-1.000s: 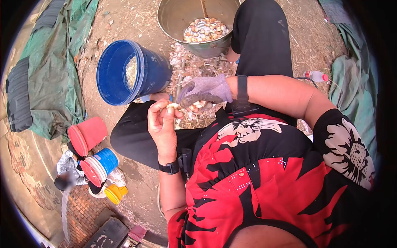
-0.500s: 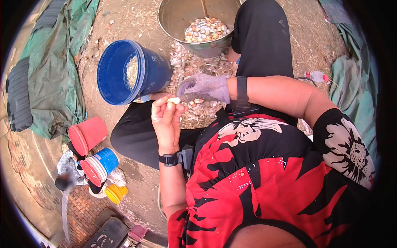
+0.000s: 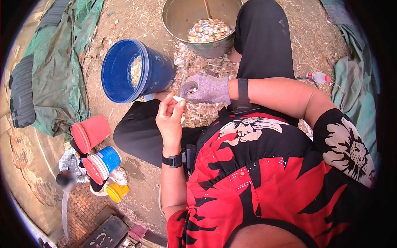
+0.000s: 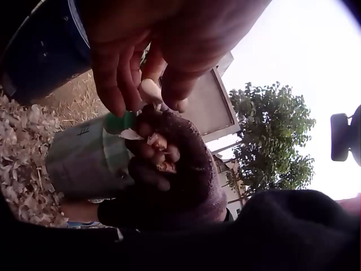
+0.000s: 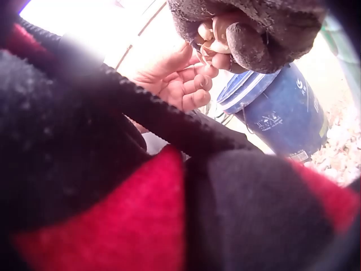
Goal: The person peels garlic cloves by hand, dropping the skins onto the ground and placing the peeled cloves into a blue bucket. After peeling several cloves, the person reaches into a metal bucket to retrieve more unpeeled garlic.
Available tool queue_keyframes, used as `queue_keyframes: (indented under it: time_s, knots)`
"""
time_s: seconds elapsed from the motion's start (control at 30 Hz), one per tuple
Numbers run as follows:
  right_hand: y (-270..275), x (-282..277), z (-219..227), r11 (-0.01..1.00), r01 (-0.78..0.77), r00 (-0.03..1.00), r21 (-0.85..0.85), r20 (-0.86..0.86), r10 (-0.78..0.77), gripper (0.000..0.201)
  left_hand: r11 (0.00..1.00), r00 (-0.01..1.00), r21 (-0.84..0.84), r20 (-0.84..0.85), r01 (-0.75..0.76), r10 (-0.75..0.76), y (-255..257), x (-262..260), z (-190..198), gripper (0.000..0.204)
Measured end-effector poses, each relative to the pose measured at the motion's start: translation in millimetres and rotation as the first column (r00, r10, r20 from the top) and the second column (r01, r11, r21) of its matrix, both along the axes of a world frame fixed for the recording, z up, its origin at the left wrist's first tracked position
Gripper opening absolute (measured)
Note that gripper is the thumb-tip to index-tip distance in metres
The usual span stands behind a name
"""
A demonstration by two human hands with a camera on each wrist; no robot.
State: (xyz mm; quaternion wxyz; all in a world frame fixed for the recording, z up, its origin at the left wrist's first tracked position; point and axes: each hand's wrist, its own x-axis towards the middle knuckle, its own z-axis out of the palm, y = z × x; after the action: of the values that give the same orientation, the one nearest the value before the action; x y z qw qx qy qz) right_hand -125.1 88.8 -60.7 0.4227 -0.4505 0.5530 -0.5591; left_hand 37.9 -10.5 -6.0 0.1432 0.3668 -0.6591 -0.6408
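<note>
Between its thumb and fingertips, my bare left hand (image 3: 169,120) pinches a pale peeled garlic clove (image 3: 178,98). Right beside it is my right hand (image 3: 209,89), in a dusty purple knit glove. Its fingers curl round several garlic cloves (image 4: 161,149) with reddish-brown skins, seen from below in the left wrist view; the glove's back hides most of them from the head. In the right wrist view, the same handful of cloves (image 5: 217,42) sits in the dirty gloved fingers, with the left fingertips close by.
A blue bucket (image 3: 161,70) holding pale cloves stands beyond the left hand. Farther out, a metal pot (image 3: 175,22) contains unpeeled cloves and a stick. Papery skins (image 3: 188,62) litter the ground between my legs. Red (image 3: 93,130) and yellow (image 3: 117,192) buckets stand at left.
The left hand has shifted slightly right, turning the clove it pinches. The gloved hand has rolled over, so its back now covers the cloves that showed earlier.
</note>
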Motion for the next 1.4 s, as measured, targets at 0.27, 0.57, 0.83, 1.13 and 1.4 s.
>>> queue_keyframes:
  time_s: [0.27, 0.57, 0.83, 1.13, 1.4]
  knots:
    - [3.5, -6.0, 3.3, 0.994, -0.106, 0.987, 0.019, 0.128, 0.103, 0.025, 0.994, 0.995, -0.058, -0.019, 0.092, -0.093, -3.4, -3.5, -4.4, 0.037]
    - [3.7, -5.4, 2.5, 0.988, -0.143, 0.896, -0.058, 0.416, 0.154, 0.025, 0.989, 0.989, 0.069, -0.08, 0.132, -0.126, -4.0, -7.2, 8.7, 0.035]
    - [5.1, -14.9, 4.7, 0.965, -0.263, 0.65, 0.009, 0.741, 0.17, 0.03, 0.979, 0.99, 0.186, -0.126, 0.086, -0.063, -12.8, 3.6, -0.9, 0.03]
    - [6.8, -15.8, 25.0, 0.926, -0.247, 0.886, 0.284, 0.453, 0.097, 0.03, 0.987, 0.972, 0.157, -0.223, -0.041, 0.076, -9.6, 2.5, 6.7, 0.027]
    - [4.2, -17.3, 10.3, 0.945, -0.288, 0.722, 0.157, 0.684, 0.106, 0.032, 0.99, 0.997, -0.129, -0.05, 0.048, -0.055, -5.6, 4.3, 6.2, 0.03]
